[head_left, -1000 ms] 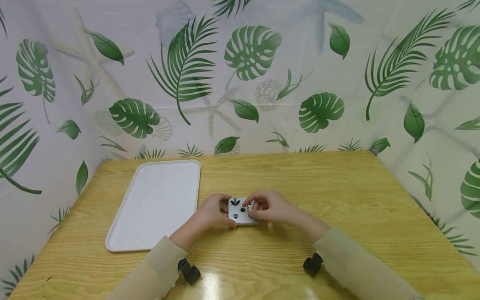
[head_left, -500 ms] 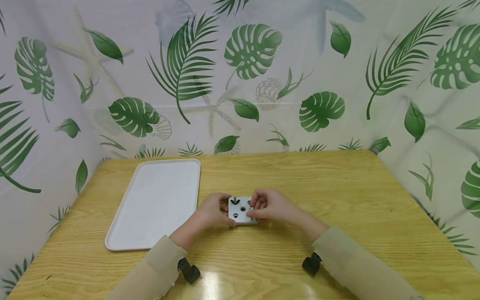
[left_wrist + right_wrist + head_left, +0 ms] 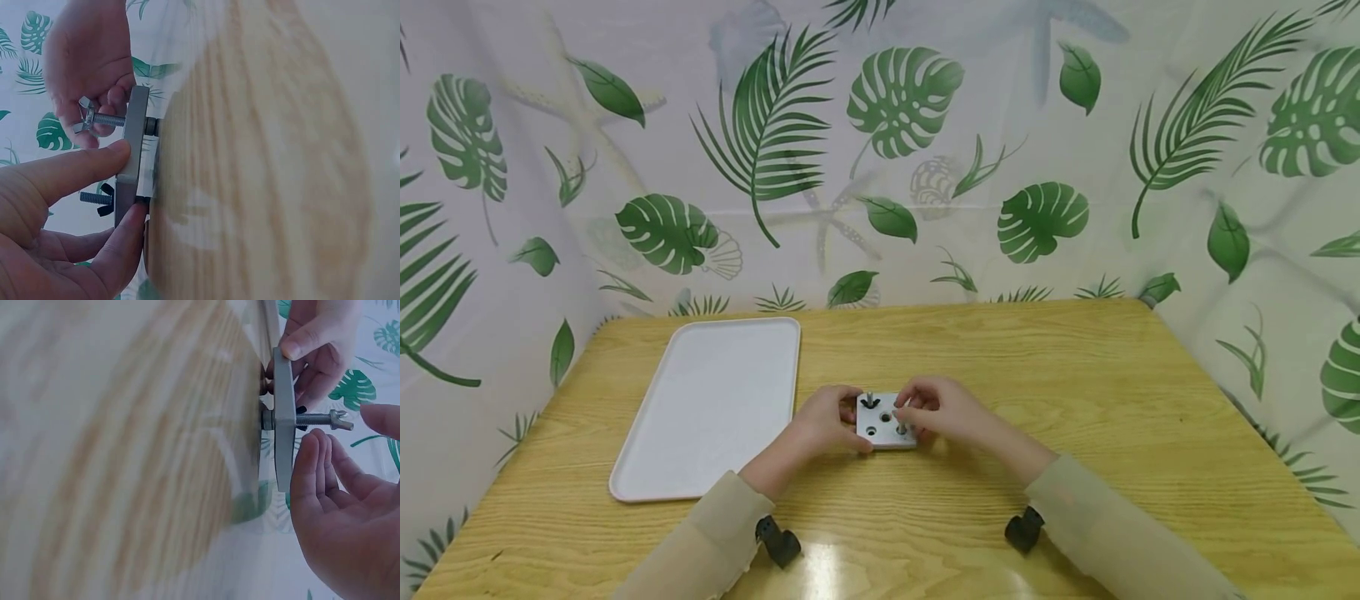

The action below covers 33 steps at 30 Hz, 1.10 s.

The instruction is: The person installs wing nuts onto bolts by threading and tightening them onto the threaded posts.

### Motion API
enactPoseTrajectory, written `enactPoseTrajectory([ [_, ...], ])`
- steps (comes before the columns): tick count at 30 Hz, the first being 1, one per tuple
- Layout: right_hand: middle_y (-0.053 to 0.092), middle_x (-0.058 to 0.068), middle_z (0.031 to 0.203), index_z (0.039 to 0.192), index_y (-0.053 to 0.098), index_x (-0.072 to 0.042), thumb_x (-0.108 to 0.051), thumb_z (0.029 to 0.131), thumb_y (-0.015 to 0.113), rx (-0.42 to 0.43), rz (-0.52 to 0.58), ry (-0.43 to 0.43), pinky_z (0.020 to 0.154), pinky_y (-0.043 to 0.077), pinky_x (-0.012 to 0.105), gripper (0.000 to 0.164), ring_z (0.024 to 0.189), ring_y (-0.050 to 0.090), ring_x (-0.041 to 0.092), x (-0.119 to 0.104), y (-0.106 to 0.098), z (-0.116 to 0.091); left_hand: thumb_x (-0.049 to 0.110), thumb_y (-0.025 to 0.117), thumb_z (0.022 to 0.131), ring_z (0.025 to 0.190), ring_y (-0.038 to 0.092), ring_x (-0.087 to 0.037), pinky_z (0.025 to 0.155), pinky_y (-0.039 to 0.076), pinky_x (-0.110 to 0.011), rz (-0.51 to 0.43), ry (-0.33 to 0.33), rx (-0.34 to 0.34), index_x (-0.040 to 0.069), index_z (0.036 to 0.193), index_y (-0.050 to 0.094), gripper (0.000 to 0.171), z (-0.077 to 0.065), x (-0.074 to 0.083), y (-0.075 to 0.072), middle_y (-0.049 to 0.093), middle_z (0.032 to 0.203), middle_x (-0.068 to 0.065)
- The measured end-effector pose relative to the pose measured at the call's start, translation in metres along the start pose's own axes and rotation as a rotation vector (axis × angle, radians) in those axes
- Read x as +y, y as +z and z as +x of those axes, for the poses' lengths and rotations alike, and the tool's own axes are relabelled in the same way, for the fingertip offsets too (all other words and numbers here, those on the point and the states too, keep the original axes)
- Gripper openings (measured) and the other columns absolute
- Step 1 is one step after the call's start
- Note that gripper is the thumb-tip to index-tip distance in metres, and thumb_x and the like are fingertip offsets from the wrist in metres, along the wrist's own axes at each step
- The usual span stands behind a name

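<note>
Your left hand (image 3: 831, 419) pinches the metal plate (image 3: 886, 438) above the worktop (image 3: 1037, 358); your right hand (image 3: 946, 410), fingers parted, surrounds the silver wing nut (image 3: 338, 420). Turning it seems underway; next, likely regrip its wings.

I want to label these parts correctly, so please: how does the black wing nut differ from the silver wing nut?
Colour: the black wing nut is dark; the silver wing nut is pale metal.
Position: the black wing nut sits close to the plate, its bolt standing out past it; the silver wing nut is at the outer end of its bolt, away from the plate.
Shared: both have wings.
</note>
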State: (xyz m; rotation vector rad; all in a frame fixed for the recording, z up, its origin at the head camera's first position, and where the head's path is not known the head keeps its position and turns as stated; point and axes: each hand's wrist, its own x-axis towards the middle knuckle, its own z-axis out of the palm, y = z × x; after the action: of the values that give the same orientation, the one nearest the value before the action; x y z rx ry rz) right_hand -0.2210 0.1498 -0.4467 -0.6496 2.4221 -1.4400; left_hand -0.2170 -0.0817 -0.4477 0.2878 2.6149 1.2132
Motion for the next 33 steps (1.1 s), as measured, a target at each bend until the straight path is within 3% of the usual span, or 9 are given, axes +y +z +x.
enactPoseTrajectory([
  [4, 0.066, 0.010, 0.092, 0.133, 0.064, 0.011, -0.005, 0.099, 0.057, -0.070, 0.084, -0.027, 0.072, 0.060, 0.027, 0.038, 0.078, 0.066, 0.010, 0.003, -0.005, -0.001, 0.006, 0.097, 0.075, 0.098, 0.065, -0.017, 0.085, 0.054, -0.031, 0.005, -0.001, -0.001, -0.003, 0.147, 0.058, 0.082, -0.001, 0.001, 0.001, 0.071, 0.113, -0.010],
  [11, 0.063, 0.002, 0.090, 0.133, 0.065, 0.010, -0.004, 0.096, 0.056, -0.158, 0.160, -0.009, 0.074, 0.057, 0.024, 0.041, 0.079, 0.062, 0.009, 0.003, -0.006, -0.005, 0.006, 0.097, 0.075, 0.100, 0.066, -0.017, 0.087, 0.055, -0.032, 0.007, 0.005, 0.002, -0.003, 0.146, 0.057, 0.082, -0.002, 0.001, 0.002, 0.071, 0.117, -0.011],
  [16, 0.064, 0.000, 0.088, 0.124, 0.066, 0.010, -0.006, 0.099, 0.063, -0.138, 0.161, 0.018, 0.071, 0.058, 0.025, 0.031, 0.077, 0.063, 0.008, 0.004, -0.004, -0.003, 0.006, 0.097, 0.075, 0.099, 0.065, -0.017, 0.085, 0.054, -0.031, 0.003, 0.004, 0.004, -0.003, 0.147, 0.057, 0.083, -0.002, 0.001, 0.001, 0.071, 0.115, -0.010],
  [22, 0.067, -0.002, 0.080, 0.103, 0.065, 0.002, -0.011, 0.099, 0.072, -0.063, 0.106, 0.060, 0.063, 0.057, 0.025, 0.016, 0.068, 0.063, 0.009, 0.005, 0.002, 0.000, 0.005, 0.096, 0.076, 0.100, 0.064, -0.017, 0.085, 0.053, -0.030, 0.000, 0.000, 0.000, -0.003, 0.148, 0.056, 0.083, -0.002, 0.001, 0.002, 0.070, 0.116, -0.010],
  [27, 0.068, -0.003, 0.073, 0.090, 0.061, -0.004, -0.012, 0.099, 0.073, 0.009, 0.071, 0.079, 0.059, 0.054, 0.025, 0.018, 0.062, 0.061, 0.010, 0.003, 0.005, 0.001, 0.004, 0.096, 0.075, 0.099, 0.066, -0.017, 0.085, 0.055, -0.030, -0.012, 0.002, 0.003, -0.003, 0.148, 0.056, 0.084, -0.001, 0.001, 0.002, 0.071, 0.117, -0.011],
  [30, 0.068, -0.001, 0.075, 0.093, 0.062, -0.002, -0.013, 0.100, 0.073, 0.015, 0.049, 0.072, 0.060, 0.055, 0.026, 0.017, 0.062, 0.061, 0.010, 0.001, 0.004, 0.000, 0.004, 0.096, 0.075, 0.101, 0.067, -0.017, 0.086, 0.056, -0.031, -0.016, 0.000, 0.002, -0.003, 0.148, 0.056, 0.084, -0.001, 0.000, 0.002, 0.072, 0.118, -0.012],
  [33, 0.067, 0.002, 0.083, 0.113, 0.066, 0.003, -0.014, 0.101, 0.070, -0.017, 0.031, 0.042, 0.062, 0.056, 0.029, 0.021, 0.068, 0.062, 0.013, 0.000, 0.001, -0.002, 0.004, 0.096, 0.076, 0.103, 0.068, -0.018, 0.089, 0.057, -0.032, -0.014, -0.002, -0.002, -0.003, 0.148, 0.055, 0.084, -0.001, 0.000, 0.001, 0.072, 0.120, -0.012],
])
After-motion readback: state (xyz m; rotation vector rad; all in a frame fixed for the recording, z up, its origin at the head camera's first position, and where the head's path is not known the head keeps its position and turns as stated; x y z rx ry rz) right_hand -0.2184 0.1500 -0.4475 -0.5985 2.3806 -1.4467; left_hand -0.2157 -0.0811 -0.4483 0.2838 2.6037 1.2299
